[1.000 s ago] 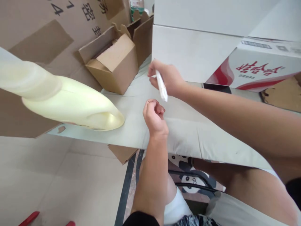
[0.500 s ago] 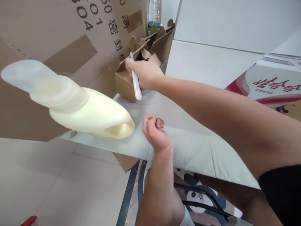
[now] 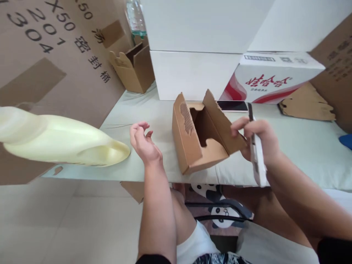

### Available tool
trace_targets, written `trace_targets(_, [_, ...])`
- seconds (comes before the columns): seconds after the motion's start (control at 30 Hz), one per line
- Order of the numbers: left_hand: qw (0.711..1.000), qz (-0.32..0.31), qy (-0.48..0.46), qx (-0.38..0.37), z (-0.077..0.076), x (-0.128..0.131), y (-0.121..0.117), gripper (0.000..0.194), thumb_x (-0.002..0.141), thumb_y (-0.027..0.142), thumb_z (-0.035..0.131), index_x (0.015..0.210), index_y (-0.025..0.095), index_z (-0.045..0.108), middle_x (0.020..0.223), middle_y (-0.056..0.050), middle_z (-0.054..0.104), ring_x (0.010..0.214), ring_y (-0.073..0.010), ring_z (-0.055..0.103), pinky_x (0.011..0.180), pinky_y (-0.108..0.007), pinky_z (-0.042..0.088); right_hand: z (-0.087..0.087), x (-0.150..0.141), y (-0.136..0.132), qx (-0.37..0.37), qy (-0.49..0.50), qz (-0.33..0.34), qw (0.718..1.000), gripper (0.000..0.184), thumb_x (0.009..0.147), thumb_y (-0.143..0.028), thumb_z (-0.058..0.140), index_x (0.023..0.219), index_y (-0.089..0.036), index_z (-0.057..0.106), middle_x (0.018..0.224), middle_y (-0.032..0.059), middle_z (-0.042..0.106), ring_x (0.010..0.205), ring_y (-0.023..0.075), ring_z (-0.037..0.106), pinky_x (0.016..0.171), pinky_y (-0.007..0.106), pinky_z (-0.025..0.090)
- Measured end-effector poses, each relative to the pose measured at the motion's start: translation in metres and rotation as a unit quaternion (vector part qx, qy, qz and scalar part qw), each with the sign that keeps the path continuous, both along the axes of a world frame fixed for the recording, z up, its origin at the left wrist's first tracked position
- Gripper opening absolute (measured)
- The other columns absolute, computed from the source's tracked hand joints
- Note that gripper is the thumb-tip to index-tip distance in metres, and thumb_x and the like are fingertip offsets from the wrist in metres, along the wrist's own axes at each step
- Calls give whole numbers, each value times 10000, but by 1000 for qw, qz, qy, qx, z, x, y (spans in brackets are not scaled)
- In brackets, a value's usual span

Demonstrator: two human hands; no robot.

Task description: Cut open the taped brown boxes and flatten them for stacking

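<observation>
My right hand (image 3: 262,141) is closed around a slim white tool (image 3: 257,165) with a narrow dark upper end; its exact kind does not show. Fingertips of the same hand also grip the right flap of a small brown cardboard box (image 3: 180,141). The box has its top open, with torn edges and a dark inside, over the pale green cloth. To its left, my left hand (image 3: 147,143) is raised with fingers loosely bent and apart. It holds nothing and does not touch the box. Further left lies a pale yellow plastic bottle (image 3: 74,139), close to the camera.
Behind stand white boxes (image 3: 192,75), a red-and-white carton (image 3: 272,82) and a phone (image 3: 232,106). Another small brown box (image 3: 134,69) and a clear bottle (image 3: 136,18) are at the back left. A large carton (image 3: 55,84) walls the left; flattened cardboard (image 3: 308,104) lies right.
My right hand has come from the back left to the right, bringing one small cardboard box forward. My left hand's fingers have loosened. The view has turned right.
</observation>
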State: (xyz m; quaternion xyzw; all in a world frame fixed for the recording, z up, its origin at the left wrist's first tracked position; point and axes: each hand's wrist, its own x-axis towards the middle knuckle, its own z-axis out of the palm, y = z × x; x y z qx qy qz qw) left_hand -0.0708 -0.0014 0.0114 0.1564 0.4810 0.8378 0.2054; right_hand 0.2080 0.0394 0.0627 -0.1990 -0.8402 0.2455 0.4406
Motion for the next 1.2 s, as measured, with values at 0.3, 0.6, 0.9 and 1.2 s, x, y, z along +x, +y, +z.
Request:
trace_targets(0.3, [933,-306,181,65,0,66,15,414,922,598,577,942,226,759,1061,-83,755,1208,-286,670,1125,-444,496,1,50,-35,-36,16,79,996,198,895,-231,660,1009,-280,505,961,25,733,829,183,685,735,342,572])
trace_targets(0.6, [960,-238,145,43,5,81,35,453,732,500,738,1135,293,732,1316,-15,744,1331,-248,605,1050,-354,524,-28,37,-42,-48,-60,39,996,369,859,-412,810,1027,-257,520,1228,61,779,1311,294,634,1071,458,455])
trace_targets(0.9, [962,-265,49,32,-1,71,53,363,742,517,695,881,183,702,792,-22,637,856,-195,658,907,-351,552,-36,19,-42,0,-1,26,1000,214,919,-205,625,1068,-265,483,1255,68,776,1270,231,675,1069,420,458])
trace_targets(1.2, [938,-258,233,4,-22,55,43,432,794,502,839,1145,287,707,1107,-21,705,1024,-195,672,974,-334,535,-43,19,-29,-59,27,63,996,478,854,-627,755,1014,-272,477,1183,82,810,1234,285,737,1017,453,530])
